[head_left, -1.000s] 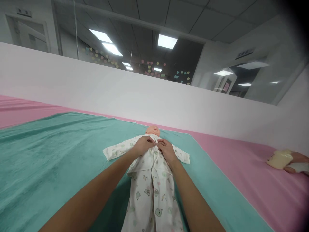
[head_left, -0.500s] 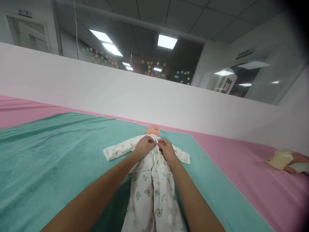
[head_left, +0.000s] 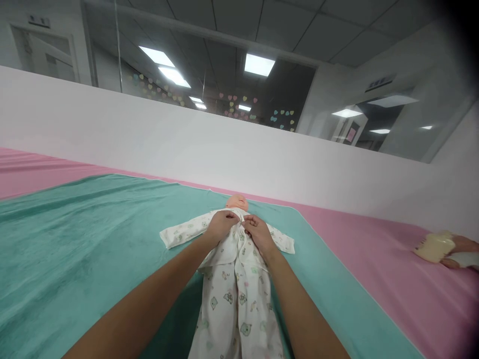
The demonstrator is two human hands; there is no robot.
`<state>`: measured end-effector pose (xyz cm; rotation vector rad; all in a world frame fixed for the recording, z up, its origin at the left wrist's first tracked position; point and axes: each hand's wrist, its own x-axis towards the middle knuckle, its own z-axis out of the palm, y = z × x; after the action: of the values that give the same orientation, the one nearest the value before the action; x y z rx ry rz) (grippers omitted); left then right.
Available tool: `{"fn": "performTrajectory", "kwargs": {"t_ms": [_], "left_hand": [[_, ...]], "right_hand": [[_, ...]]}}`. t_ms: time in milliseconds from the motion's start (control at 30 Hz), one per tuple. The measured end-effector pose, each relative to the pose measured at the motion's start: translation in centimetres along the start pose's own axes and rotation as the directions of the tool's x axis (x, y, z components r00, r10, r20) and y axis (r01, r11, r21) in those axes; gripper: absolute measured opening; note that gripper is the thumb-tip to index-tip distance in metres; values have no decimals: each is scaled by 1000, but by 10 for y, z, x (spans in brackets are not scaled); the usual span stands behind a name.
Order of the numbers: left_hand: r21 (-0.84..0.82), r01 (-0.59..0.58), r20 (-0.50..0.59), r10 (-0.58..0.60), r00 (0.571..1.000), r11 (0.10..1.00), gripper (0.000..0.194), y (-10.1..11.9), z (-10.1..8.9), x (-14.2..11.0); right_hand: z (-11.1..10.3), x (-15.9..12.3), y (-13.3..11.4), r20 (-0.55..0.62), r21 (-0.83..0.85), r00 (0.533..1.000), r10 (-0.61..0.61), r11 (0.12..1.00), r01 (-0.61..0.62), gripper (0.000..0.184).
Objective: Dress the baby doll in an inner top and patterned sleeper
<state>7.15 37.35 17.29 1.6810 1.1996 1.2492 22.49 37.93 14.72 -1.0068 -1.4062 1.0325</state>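
A baby doll's pale head (head_left: 237, 202) lies at the far end of a white baby suit (head_left: 235, 299) with a small animal print. The suit is spread flat, sleeves out to both sides. My left hand (head_left: 222, 225) is at the doll's chest, its fingers pinching the suit's front edge near the neck. My right hand (head_left: 258, 234) is beside it, its fingertips closed on the same front opening. My hands hide the fastening, so its kind is hidden.
The doll lies on a teal towel (head_left: 93, 249) over a pink mat (head_left: 374, 279). At the right edge, another person's hand (head_left: 464, 249) rests by a cream-coloured folded item (head_left: 434, 247). A low white wall (head_left: 187, 139) runs behind the mat.
Both hands stay at the suit's neck, with only small shifts of the fingers at the front edge. The doll and suit have not visibly moved.
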Motion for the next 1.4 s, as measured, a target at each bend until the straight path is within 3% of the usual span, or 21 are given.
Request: {"fn": "performTrajectory", "kwargs": {"t_ms": [133, 400, 667, 867, 967, 1100, 1233, 1400], "left_hand": [[18, 1, -3, -1, 1000, 1000, 15, -3, 2, 3], [38, -1, -16, 2, 1000, 999, 13, -5, 2, 6], [-3, -7, 15, 7, 1000, 1000, 12, -6, 1, 5], [56, 9, 7, -9, 1000, 998, 11, -5, 4, 5], [-58, 30, 34, -28, 999, 998, 11, -3, 4, 4], [-180, 58, 83, -43, 996, 982, 13, -1, 1, 1], [-80, 19, 41, -16, 999, 997, 16, -4, 4, 3], [128, -44, -32, 48, 998, 991, 15, -11, 6, 8]], "right_hand": [[-2, 0, 0, 65, 1, 998, -16, 1000, 16, 30], [-1, 0, -4, 90, -96, 996, -11, 995, 20, 33], [3, -2, -10, 89, -281, 996, -3, 959, 28, 35], [9, -2, -12, 50, -476, 994, -102, 872, 114, 28], [9, -2, -12, 75, -446, 993, -92, 888, 116, 30], [7, -2, -10, 99, -278, 995, -26, 959, 53, 32], [7, 2, -4, 45, -220, 999, -3, 975, 13, 29], [12, 1, -1, -45, -358, 997, -62, 933, 42, 21]]}}
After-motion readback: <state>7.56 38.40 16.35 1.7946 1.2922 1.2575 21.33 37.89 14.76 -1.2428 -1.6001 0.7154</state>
